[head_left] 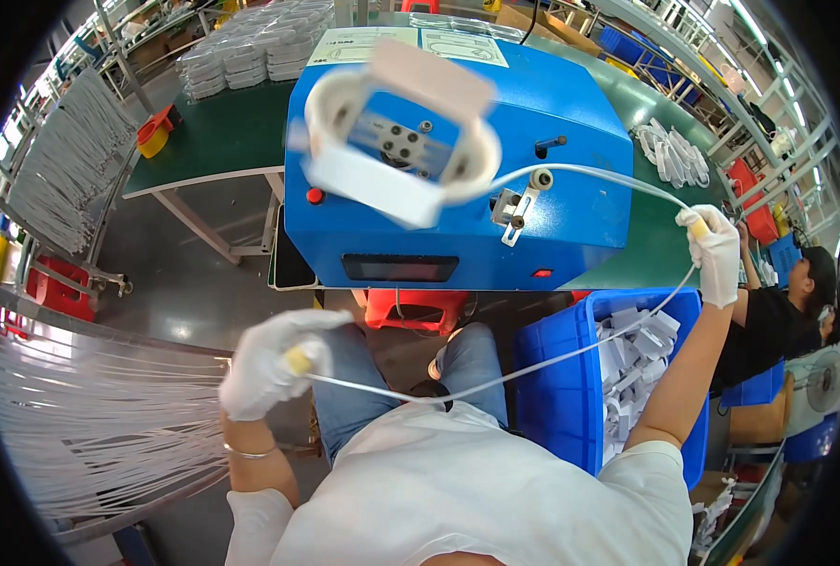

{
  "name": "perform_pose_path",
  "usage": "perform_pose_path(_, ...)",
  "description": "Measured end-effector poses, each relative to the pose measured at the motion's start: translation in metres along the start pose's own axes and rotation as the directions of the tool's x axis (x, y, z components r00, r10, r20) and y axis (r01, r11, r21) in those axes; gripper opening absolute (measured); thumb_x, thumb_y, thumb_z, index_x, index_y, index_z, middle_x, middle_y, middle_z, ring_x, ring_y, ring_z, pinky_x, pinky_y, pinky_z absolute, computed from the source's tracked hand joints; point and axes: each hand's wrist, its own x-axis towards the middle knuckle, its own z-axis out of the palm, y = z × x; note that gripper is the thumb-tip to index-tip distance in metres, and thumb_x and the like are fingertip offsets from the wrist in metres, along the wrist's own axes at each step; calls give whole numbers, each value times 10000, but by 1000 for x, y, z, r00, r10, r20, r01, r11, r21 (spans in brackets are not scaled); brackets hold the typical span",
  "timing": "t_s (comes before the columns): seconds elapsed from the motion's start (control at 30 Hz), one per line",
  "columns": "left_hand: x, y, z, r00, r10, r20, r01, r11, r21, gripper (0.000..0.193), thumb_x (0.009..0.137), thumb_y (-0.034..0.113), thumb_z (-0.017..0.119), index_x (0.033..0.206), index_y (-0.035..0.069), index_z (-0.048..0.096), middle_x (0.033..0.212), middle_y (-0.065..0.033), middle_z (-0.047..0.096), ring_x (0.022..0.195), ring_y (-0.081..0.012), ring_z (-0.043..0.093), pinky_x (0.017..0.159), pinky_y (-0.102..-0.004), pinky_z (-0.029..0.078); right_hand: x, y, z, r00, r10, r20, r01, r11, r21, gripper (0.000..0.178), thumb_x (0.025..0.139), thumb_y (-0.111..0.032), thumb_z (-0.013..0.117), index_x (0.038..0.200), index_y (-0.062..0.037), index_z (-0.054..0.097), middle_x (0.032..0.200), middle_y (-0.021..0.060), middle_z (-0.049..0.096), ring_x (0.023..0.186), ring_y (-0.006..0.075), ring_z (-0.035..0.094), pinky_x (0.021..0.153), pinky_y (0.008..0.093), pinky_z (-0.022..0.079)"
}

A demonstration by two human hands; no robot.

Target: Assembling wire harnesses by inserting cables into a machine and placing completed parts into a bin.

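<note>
A thin white cable (571,356) sags in a loop across my lap between my two gloved hands. My left hand (274,365), to the left of my knees, is closed on one part of it. Raised at the right, my right hand (715,253) pinches the cable near the corner of the blue machine (571,108). From there the cable runs left to a winding head (401,141) on the machine's face. The head's white curved and flat parts are smeared by motion. Yellow covers show on fingertips of both gloves.
A blue bin (557,415) with white plastic blocks (632,363) stands by my right arm. Racks of white cables (108,415) flank my left. Clear trays (250,47) and coiled cables (670,154) lie on the green table (207,141). A co-worker (783,321) sits at the right.
</note>
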Motion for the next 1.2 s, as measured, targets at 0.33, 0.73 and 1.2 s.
perform_pose_path(0.33,42,-58,74,800,-293,524,389,918,-81,407,910,149,557,1278,-13,491,1041,-115,633,687,-116,600,653,-251,508,-12,3,4,997,36,68,-42,996,82,136,868,-183,640,831,-52,636,576,-86,432,438,-16,304,409,165,176)
perform_pose_path(0.73,49,-133,67,822,-308,479,398,912,-97,418,904,189,586,1249,-38,521,1046,-107,648,925,-139,613,863,-267,474,-14,-24,44,982,-1,187,-42,973,226,161,839,-155,654,766,-16,617,586,-32,510,391,7,360,370,179,219)
perform_pose_path(1.2,69,-102,90,759,-378,530,337,925,177,330,855,79,573,1172,-10,595,1021,-71,649,904,-124,611,845,-255,479,-18,-28,57,978,-74,195,4,942,335,96,832,-103,626,799,-12,625,715,37,613,416,28,412,389,176,287)
